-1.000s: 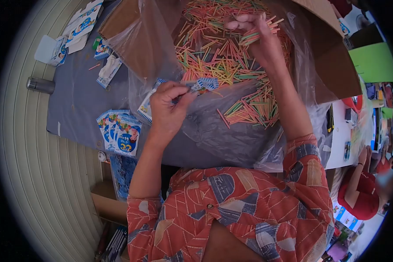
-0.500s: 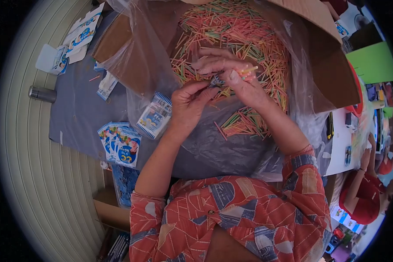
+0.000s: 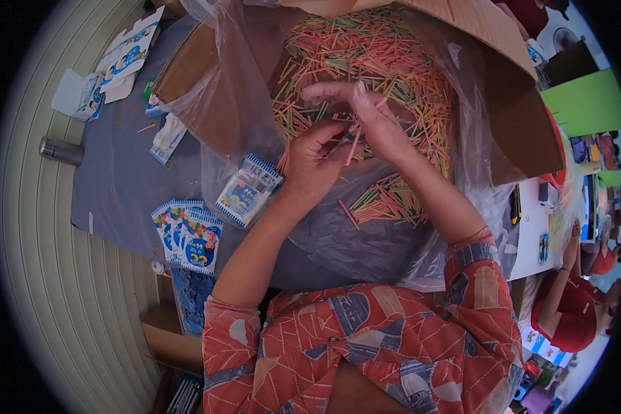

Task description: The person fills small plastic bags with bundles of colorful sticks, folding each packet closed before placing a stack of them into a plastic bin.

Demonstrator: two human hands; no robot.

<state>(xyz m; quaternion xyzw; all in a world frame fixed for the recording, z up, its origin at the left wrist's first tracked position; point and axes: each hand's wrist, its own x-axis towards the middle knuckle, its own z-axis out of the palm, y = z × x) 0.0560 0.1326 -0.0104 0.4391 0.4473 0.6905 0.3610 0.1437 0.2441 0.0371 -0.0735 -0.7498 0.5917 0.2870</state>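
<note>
In the head view, my left hand (image 3: 314,160) is closed, thumb and fingers pinching a small packet of which only a bluish edge shows. My right hand (image 3: 383,131) curls over it from the right, closed on a few thin coloured sticks (image 3: 354,141) that point down between both hands. The fingers hide most of the packet's mouth. Beneath and behind the hands lies a large heap of pink, green and yellow sticks (image 3: 366,48) in a plastic-lined cardboard box (image 3: 524,117). A smaller pile of sticks (image 3: 390,200) rests on the plastic nearer my body.
Left of my forearm lies a stack of blue-and-white packets (image 3: 248,190), with fanned packets (image 3: 190,234) further left. Opened cartons (image 3: 127,55) and a metal cylinder (image 3: 61,150) sit by the ribbed wall. Another person in red (image 3: 566,310) is at the right.
My right hand has tipped over toward my left hand; the sticks that stuck out to its right now point down between the hands. The view has shifted slightly.
</note>
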